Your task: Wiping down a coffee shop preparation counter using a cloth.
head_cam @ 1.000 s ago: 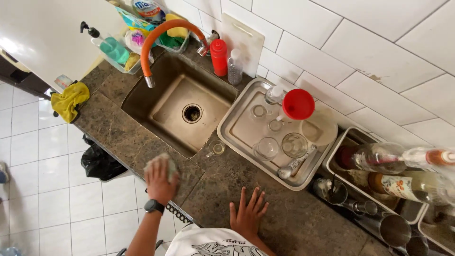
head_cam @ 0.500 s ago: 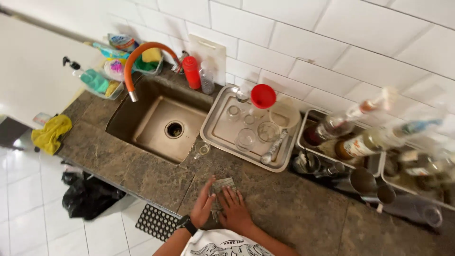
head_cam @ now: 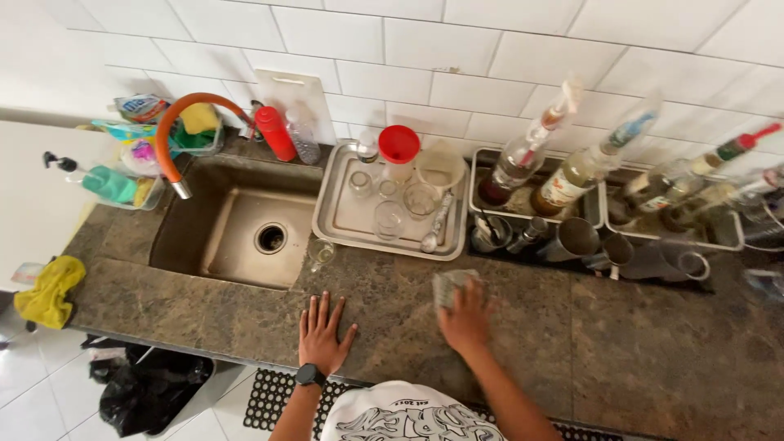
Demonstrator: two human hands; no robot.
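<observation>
Head view, right hand (head_cam: 467,320) pressing crumpled cloth (head_cam: 451,286), speckled stone counter (head_cam: 653,351)

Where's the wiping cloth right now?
In the head view, the cloth is under the right hand on the stone counter, just below the metal tray.

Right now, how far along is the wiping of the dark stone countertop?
Done: cannot tell; no wiped patch stands out. In hand: the right hand presses a grey cloth on the dark stone countertop before the steel tray; the left hand rests flat. Left: cannot tell.

wall (head_cam: 457,49): white tiles | countertop (head_cam: 653,351): brown stone (mottled) | floor (head_cam: 33,376): pale tiles
</observation>
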